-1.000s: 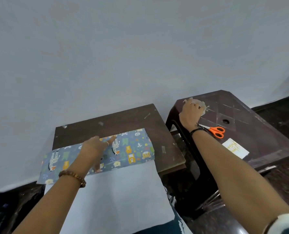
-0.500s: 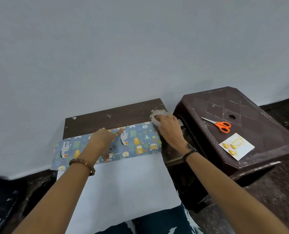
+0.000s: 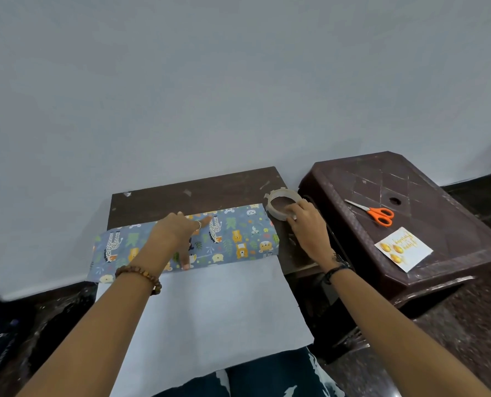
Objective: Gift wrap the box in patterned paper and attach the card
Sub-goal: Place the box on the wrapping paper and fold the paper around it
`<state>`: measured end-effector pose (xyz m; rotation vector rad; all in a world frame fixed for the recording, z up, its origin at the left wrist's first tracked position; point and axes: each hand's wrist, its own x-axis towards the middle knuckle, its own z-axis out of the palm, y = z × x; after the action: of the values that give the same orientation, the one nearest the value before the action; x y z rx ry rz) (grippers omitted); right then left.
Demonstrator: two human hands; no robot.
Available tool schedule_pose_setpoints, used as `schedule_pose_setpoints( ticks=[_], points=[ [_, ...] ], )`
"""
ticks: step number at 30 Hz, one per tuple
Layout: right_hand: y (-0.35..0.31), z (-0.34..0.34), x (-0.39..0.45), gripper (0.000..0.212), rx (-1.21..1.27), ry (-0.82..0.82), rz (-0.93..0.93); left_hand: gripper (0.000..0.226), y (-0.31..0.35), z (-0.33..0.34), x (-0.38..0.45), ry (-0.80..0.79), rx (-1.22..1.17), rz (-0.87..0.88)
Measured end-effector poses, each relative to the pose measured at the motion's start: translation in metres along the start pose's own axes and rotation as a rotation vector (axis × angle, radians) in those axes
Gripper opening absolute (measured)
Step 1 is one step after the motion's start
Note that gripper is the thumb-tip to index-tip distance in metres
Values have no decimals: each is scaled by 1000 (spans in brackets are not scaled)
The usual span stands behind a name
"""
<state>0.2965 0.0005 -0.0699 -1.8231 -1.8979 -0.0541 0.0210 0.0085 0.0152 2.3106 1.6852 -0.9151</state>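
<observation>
- The wooden table (image 3: 198,190) stood against the wall; everything below is placed relative to it.
- The patterned paper (image 3: 238,236) lay across the table's near half, one printed flap folded over what I judged to be the box, itself hidden. The white underside (image 3: 210,305) hung off the near edge toward the person's lap.
- The plastic stool (image 3: 404,224) stood just right of the table, carrying the card (image 3: 403,249) and the orange scissors (image 3: 377,214), both untouched.
- Progress, as I judged it: the first fold was made and held but not taped; the second flap, both ends and the card were left to do.
- The left hand (image 3: 178,233) pressed the folded flap at the table's middle, fingers straight and spread, forearm reaching in from the near edge.
- The right hand (image 3: 306,222) was at the table's right far corner, fingers curled over the rim of the tape roll (image 3: 281,203), which rested on the tabletop.
</observation>
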Motion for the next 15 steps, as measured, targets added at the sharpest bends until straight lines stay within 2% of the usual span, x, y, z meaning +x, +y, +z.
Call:
schedule_pose_setpoints(
  ticks=[4, 7, 10, 13, 15],
  points=[
    [1, -2, -3, 7, -1, 14, -13, 121, 0, 1, 1, -3, -10, 0],
    [0, -3, -7, 3, -120, 2, -87, 120, 0, 1, 1, -2, -8, 2],
    [-5, -7, -10, 11, -242, -89, -128, 120, -1, 2, 2, 5, -4, 10],
    [-16, -18, -9, 27, -267, -96, -141, 120, -1, 4, 3, 8, -8, 11],
    [-24, -24, -7, 18, -293, -146, -159, 120, -1, 5, 3, 14, -27, 10]
  ],
)
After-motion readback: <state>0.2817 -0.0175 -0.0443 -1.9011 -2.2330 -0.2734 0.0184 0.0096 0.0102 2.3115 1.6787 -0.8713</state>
